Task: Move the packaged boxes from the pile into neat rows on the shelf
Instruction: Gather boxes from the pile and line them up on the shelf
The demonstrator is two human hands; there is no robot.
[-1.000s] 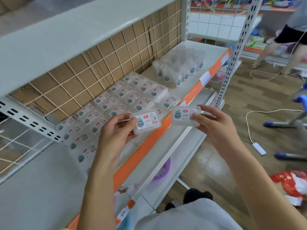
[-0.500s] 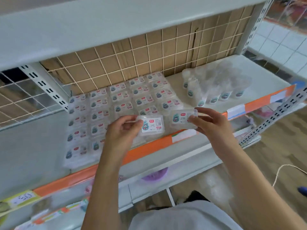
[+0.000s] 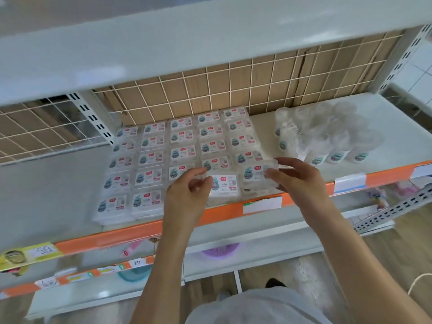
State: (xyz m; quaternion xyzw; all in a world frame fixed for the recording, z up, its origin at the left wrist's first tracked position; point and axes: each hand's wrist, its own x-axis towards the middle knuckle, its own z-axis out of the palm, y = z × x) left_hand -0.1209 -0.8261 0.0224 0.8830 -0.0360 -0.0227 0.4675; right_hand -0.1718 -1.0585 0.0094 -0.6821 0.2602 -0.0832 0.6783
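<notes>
Several clear packaged boxes with teal-and-red labels lie in neat rows on the grey shelf. My left hand pinches one box at its left end, low over the front of the fourth row. My right hand grips another box by its right end, at the front of the fifth row. Both boxes sit at or just above the shelf's front edge; whether they touch it is unclear.
A plastic-wrapped bundle of small round tubs stands on the shelf to the right. A wire grid over cardboard backs the shelf. An orange price strip lines its front. Lower shelves hold a purple bowl.
Both hands have moved forward and down with their boxes, from in front of the shelf edge to the front ends of the two right-hand rows. The camera has turned to face the shelf.
</notes>
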